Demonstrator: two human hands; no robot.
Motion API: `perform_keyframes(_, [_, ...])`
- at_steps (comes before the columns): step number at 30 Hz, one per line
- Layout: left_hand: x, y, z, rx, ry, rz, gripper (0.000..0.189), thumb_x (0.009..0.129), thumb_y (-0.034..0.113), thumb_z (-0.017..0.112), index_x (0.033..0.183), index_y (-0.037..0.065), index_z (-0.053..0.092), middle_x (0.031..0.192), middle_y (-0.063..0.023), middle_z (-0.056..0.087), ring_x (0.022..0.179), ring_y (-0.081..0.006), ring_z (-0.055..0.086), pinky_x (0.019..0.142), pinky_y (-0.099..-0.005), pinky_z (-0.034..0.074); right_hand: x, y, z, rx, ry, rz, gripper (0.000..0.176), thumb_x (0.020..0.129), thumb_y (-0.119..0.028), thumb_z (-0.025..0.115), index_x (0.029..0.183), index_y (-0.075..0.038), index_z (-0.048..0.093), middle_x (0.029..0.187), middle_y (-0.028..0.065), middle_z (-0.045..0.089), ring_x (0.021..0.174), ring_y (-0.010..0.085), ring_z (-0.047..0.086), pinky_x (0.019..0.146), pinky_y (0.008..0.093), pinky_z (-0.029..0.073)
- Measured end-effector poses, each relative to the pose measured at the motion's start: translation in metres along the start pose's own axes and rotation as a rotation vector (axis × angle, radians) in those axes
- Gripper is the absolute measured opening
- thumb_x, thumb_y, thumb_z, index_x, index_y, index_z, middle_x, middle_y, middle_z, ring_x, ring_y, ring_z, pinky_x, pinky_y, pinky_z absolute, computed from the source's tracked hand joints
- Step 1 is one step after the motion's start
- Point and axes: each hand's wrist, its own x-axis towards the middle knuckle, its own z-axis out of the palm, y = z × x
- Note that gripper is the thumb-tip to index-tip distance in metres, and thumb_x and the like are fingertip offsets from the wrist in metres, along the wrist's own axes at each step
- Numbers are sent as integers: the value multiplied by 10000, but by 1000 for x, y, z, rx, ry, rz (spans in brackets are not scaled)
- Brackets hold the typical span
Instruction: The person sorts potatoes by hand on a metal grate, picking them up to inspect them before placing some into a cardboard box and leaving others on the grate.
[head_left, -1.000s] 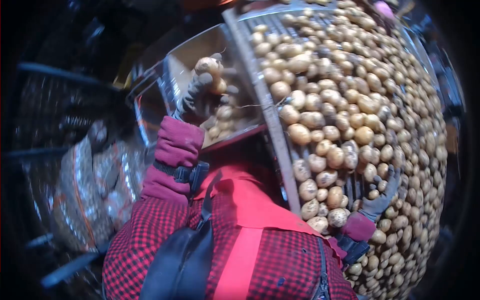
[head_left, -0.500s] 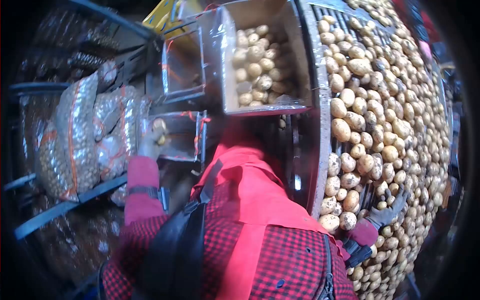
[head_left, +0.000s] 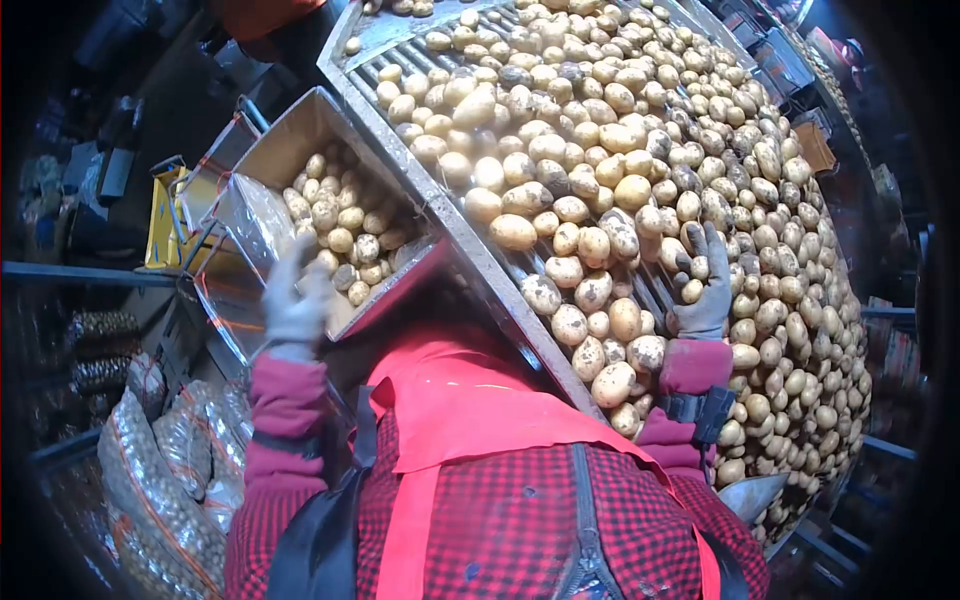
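Note:
My left hand (head_left: 294,305), in a grey glove, is blurred beside the near left edge of a plastic-lined cardboard box (head_left: 385,300). Its fingers look spread, and I see nothing in them. Pale potatoes (head_left: 340,215) lie inside that box. On the slatted sorting table, my right hand (head_left: 706,290), gloved too, curls its fingers around small potatoes (head_left: 692,291). Many larger potatoes (head_left: 625,318), some with dark soil patches, lie around it on the metal slats (head_left: 655,290).
A raised metal rim (head_left: 470,250) separates the table from the box. Filled clear sacks (head_left: 150,480) stand at lower left, near a wire-framed bag holder (head_left: 225,310). A yellow crate (head_left: 165,220) is behind it. Another person's orange clothing (head_left: 270,15) shows at the top.
My view has turned toward the table. My left hand has moved from the framed bag, where potatoes showed by its fingers, to the cardboard box. My right hand stays among the potatoes, farther up the table.

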Motion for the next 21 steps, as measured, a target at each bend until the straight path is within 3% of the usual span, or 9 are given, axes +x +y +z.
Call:
perform_keyframes(1, [19,28,21,-12,-100,24,397,949,198,700,1309,35,661,1239,-171,700,1186,-272,659,1052,-364,483,-7,0,1,12,-10,-32,536,1031,-84,409,1566,-79,379,1545,120,471,924,77,609,616,116,472])
perform_keyframes(3, [64,53,56,82,-172,433,404,920,211,714,1293,63,674,1228,-186,695,1157,-334,665,1004,-400,511,-23,-17,12,76,58,6,573,1004,-12,415,1572,-78,368,1548,117,467,904,56,577,617,101,439])
perform_keyframes(6, [128,89,108,80,-279,569,505,909,246,713,1377,85,610,1294,-218,652,1213,-377,621,1051,-445,484,-29,-5,-13,1,-46,-113,556,1015,-31,412,1567,-88,383,1533,112,476,851,50,545,595,103,432])
perform_keyframes(10, [192,111,183,376,-572,626,659,894,332,699,1493,155,487,1317,-228,573,1216,-426,556,1033,-510,458,-54,-9,5,86,114,8,514,1030,-84,420,1543,-105,435,1489,111,511,845,58,569,589,121,451])
perform_keyframes(11, [203,107,199,510,-492,767,657,879,366,709,1476,183,505,1277,-227,565,1194,-427,553,985,-514,475,-58,-4,5,110,148,26,510,1026,-85,433,1535,-102,447,1476,125,523,841,60,575,592,124,453])
perform_keyframes(14, [226,113,220,551,-658,601,569,882,426,714,1391,220,563,1232,-202,598,1140,-393,611,917,-504,504,-64,10,-2,256,215,90,517,1010,-75,462,1527,-90,457,1479,135,521,851,73,588,602,123,457])
perform_keyframes(15, [233,115,220,522,-660,627,536,890,441,712,1368,245,571,1228,-191,609,1099,-390,638,899,-511,513,-72,10,1,42,208,12,525,1008,-70,457,1533,-86,447,1506,150,487,856,78,586,598,114,445])
perform_keyframes(18, [255,128,211,474,-840,539,414,883,429,723,1252,252,661,1222,-195,636,1110,-388,637,944,-494,513,-75,2,11,156,287,42,530,1019,-83,434,1549,-87,422,1518,151,469,849,68,578,584,108,437])
perform_keyframes(21, [293,131,239,133,-911,367,380,899,302,703,1238,132,684,1203,-147,715,1141,-255,684,976,-379,531,-74,-6,11,256,283,114,534,1029,-99,422,1563,-84,397,1512,133,474,838,56,574,570,107,435])
